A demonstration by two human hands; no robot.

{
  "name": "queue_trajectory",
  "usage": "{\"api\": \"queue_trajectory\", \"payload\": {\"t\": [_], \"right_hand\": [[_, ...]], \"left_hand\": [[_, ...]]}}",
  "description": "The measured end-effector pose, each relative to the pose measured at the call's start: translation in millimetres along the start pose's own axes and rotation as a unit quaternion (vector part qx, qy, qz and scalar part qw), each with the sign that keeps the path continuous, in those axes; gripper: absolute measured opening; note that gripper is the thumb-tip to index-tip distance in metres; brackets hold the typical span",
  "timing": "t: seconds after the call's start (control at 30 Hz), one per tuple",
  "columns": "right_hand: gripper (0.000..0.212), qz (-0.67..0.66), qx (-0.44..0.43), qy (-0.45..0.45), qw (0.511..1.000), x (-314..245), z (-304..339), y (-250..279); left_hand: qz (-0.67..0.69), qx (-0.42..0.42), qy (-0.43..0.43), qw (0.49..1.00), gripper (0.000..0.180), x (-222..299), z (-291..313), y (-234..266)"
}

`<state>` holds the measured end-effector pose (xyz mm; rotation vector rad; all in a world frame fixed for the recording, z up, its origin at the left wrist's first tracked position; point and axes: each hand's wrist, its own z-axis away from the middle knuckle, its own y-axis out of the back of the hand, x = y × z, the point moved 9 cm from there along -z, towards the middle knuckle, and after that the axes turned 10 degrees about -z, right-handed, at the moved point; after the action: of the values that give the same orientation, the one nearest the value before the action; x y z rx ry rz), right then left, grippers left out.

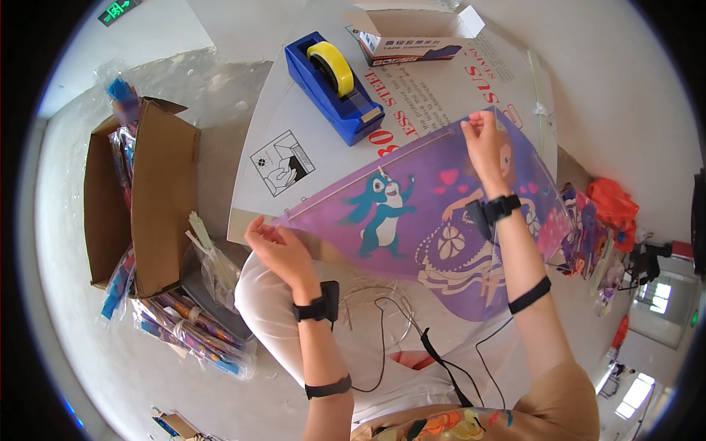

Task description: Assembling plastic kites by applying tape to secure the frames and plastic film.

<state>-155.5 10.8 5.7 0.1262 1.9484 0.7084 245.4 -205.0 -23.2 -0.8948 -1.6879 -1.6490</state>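
Observation:
A purple kite (408, 198) of thin printed sheet spreads over my lap and the near edge of the table. It bears a blue cartoon rabbit and a figure in a wide dress, and a thin pale rod runs along its upper edge. My left hand (283, 253) is at the kite's left corner, its fingers curled around the tip. Farther up on the right, my right hand (483, 143) pinches the upper edge by the rod's other end. The kite's far right part passes behind my right forearm.
On the table (254, 117) stand a blue tape dispenser (334, 95) with a yellow-cored roll and an open box (419, 44). A cardboard carton (165, 198) holds wrapped kites at left; bundled packs (195, 327) lie below it. Red plastic (614, 206) and more printed sheets lie right.

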Motion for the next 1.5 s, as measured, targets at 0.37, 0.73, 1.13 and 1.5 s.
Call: {"api": "queue_trajectory", "payload": {"t": [0.37, 0.73, 1.13, 1.5], "right_hand": [[0.021, -0.494, -0.079, -0.274, 0.821, -64, 92, -111], [0.022, -0.442, -0.174, -0.195, 0.858, -47, 99, -125], [0.02, -0.38, -0.069, -0.14, 0.912, 26, 38, -55], [0.017, -0.051, -0.084, 0.082, 0.992, -38, 39, -35]], "left_hand": [[-0.193, -0.234, -0.385, 0.872, 0.052, 118, 94, -102], [-0.248, -0.271, -0.444, 0.817, 0.069, 99, 111, -135], [-0.334, -0.244, -0.373, 0.83, 0.074, 65, 89, -76], [-0.348, -0.171, -0.238, 0.891, 0.071, 43, 59, -30]]}}
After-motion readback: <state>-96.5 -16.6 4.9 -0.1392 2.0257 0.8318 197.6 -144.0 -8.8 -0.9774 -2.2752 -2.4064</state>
